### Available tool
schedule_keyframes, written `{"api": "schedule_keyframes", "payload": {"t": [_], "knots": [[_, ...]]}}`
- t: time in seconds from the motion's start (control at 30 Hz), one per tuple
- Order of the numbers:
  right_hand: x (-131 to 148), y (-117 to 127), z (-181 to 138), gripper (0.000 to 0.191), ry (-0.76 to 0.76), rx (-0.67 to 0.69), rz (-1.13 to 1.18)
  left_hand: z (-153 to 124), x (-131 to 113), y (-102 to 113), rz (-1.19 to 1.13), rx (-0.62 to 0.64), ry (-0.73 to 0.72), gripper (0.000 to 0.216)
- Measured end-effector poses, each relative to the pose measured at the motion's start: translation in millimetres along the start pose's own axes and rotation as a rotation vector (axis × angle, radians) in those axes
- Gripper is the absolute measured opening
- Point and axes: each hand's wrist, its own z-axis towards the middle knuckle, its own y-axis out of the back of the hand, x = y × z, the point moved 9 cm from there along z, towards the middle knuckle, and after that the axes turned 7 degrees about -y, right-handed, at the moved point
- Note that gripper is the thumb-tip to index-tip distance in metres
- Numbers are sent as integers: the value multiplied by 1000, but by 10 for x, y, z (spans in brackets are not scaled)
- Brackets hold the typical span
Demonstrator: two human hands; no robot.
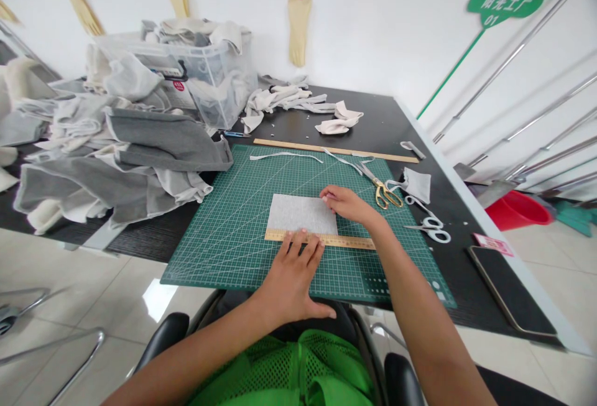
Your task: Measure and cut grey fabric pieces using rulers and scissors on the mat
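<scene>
A rectangular piece of light grey cloth [301,210] lies flat on the green cutting mat [224,232]. Along its near edge runs a short wooden ruler [347,242]. My left hand [296,269] rests its spread fingertips on the ruler and the cloth's lower edge, thumb out to the right. At the cloth's upper right corner is my right hand [344,202], its fingers curled together in a pinch; whatever they hold, if anything, is too small to make out. Gold-handled scissors [382,191] lie beyond it on the mat, beside narrow cloth strips [284,155].
A long wooden ruler [336,150] spans the mat's far edge. White-handled scissors [433,226] and a phone [510,288] lie to the right. Cloth scraps [158,138] heap up at left around a clear plastic box [219,83]. A red bucket [520,210] stands beyond the table's right edge.
</scene>
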Motion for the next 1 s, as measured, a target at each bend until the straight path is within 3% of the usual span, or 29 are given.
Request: {"api": "schedule_keyframes", "payload": {"t": [0.2, 0.4, 0.6, 0.67, 0.83, 1.0], "knots": [[-142, 267, 75, 25, -11, -233, 248, 2, 0, -15, -6, 4, -4, 127], [-209, 104, 147, 37, -35, -239, 481, 4, 0, -23, -4, 8, 2, 126], [-397, 388, 111, 32, -44, -429, 602, 5, -6, -22, 8, 13, 1, 126], [-345, 367, 111, 32, -27, -401, 649, 4, -1, -30, 8, 15, 4, 126], [-213, 53, 164, 34, -51, -201, 696, -3, -2, -30, -6, 14, -6, 127], [-265, 33, 162, 28, -75, -202, 644, -17, -8, 25, -21, 23, -3, 125]]}}
